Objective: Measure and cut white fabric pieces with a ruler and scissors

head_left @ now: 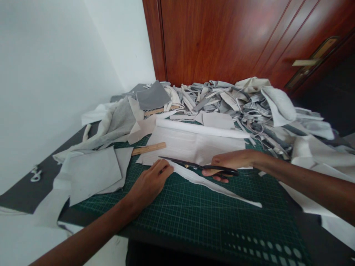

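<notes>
My right hand [227, 164] is closed round the handles of black scissors [194, 165], whose blades point left along the near edge of a white fabric sheet [191, 144]. A narrow fabric strip [216, 186] trails from beneath the blades toward the right over the green cutting mat [177, 210]. My left hand [154, 177] pinches the strip's left end, close to the scissor tips. The far side of the sheet is rolled into a white tube. Whether the strip is fully separate at its left end is hidden by my fingers.
A wooden ruler [149, 148] lies left of the sheet. Grey fabric pieces [94, 171] are stacked at the left. Many scraps [222, 98] are heaped along the back and right, before a wooden door [216, 40]. A white wall [69, 48] borders the table's left side.
</notes>
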Tool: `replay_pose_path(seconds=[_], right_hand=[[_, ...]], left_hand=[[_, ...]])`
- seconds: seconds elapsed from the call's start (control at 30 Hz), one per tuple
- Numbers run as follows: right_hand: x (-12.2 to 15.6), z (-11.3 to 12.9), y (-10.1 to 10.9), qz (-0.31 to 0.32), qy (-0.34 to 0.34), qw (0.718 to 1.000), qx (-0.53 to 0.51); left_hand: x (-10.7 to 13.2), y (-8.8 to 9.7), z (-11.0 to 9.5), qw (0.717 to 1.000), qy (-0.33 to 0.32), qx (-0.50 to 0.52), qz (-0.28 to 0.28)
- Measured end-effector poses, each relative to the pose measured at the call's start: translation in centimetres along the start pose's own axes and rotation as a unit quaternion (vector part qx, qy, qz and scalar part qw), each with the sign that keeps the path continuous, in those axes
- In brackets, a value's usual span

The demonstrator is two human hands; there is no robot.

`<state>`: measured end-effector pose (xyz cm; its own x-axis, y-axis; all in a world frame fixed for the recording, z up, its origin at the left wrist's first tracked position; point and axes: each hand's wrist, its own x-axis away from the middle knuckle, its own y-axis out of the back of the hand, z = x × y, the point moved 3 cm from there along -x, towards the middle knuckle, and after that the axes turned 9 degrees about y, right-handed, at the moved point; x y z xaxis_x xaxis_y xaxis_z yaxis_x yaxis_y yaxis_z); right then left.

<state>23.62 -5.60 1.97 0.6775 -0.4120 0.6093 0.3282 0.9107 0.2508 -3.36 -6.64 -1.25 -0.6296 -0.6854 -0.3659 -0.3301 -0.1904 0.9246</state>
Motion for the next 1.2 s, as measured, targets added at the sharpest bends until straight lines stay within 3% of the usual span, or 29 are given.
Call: replay_pose_path(seconds=[0.33, 0.6, 0.8, 1.2], right_hand=[[0.2, -0.7, 1.2, -0.029, -0.001, 0.999, -0.018], [-0.2, 0.1, 1.0, -0.023, 0.016, 0.998, 0.05], [-0.2, 0.6, 0.9, -0.022, 0.008, 0.998, 0.062], [-0.6, -1.2, 0.9, -0.049, 0.022, 0.997, 0.052]], left_hand=[[0.1, 0.0, -0.2, 1.0, -0.02, 0.0, -0.013], [0.2, 0.1, -1.1, 0.996, -0.062, -0.054, 0.033], [0.1, -0.1, -1.0, 0.996, -0.05, -0.043, 0.06], [0.1, -0.3, -0.8, 0.996, -0.042, -0.015, 0.081]])
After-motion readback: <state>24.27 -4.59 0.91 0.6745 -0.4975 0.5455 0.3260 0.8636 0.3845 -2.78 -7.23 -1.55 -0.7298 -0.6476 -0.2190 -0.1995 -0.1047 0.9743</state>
